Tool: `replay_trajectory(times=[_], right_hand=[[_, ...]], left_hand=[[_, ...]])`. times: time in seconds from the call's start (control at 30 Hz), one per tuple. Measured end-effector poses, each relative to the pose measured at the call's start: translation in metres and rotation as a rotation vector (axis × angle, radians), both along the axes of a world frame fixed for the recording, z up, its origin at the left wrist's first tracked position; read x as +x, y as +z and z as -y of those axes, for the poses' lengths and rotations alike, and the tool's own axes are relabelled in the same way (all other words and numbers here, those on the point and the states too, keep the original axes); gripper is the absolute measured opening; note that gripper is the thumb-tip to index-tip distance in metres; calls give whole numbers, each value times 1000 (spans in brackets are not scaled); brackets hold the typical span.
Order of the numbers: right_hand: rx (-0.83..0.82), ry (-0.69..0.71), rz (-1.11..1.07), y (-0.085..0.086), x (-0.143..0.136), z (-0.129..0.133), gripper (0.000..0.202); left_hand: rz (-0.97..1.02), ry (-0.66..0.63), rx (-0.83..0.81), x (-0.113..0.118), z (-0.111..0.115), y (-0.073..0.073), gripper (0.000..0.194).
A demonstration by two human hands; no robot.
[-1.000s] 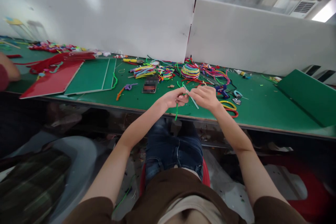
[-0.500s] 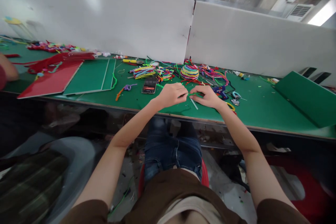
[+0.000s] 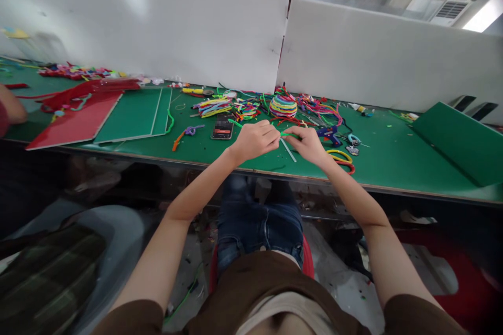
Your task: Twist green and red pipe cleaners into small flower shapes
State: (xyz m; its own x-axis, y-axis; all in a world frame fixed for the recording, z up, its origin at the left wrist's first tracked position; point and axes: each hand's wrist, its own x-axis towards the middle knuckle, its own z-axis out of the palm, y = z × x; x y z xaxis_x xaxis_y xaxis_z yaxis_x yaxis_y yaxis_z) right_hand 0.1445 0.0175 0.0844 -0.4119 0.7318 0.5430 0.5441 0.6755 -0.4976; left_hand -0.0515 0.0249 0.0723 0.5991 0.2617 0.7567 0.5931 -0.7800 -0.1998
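A thin green pipe cleaner runs through my two hands above the table. My left hand is closed on it, with one end sticking out to the left over a phone. Close by, my right hand pinches the same pipe cleaner between thumb and fingers. Beneath the gap between the hands lies a pale translucent stick. Just right of my right hand are a dark blue glue gun and a pair of yellow and red loops.
Behind my hands sit a striped multicoloured dome and bundles of colourful pipe cleaners. Red and green boards lie left; a green panel leans at right. A white partition borders the table. Another person's arm shows far left.
My right hand has shifted slightly left and up, uncovering more of the yellow and red loops. The pipe cleaner's left end now shows over the phone.
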Motion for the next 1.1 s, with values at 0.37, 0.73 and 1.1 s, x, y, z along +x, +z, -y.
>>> replay_trajectory(times=[0.37,0.73,1.1], right_hand=[[-412,88,-324,3,2,6,33],[-116,7,-243,-3,-3,10,23],[342,17,131,2,16,-1,25]], left_hand=[[-85,-102,-77,4,5,8,26],[232,-40,-203,11,1,-4,22],[527,-348,-1085,13,24,15,27]])
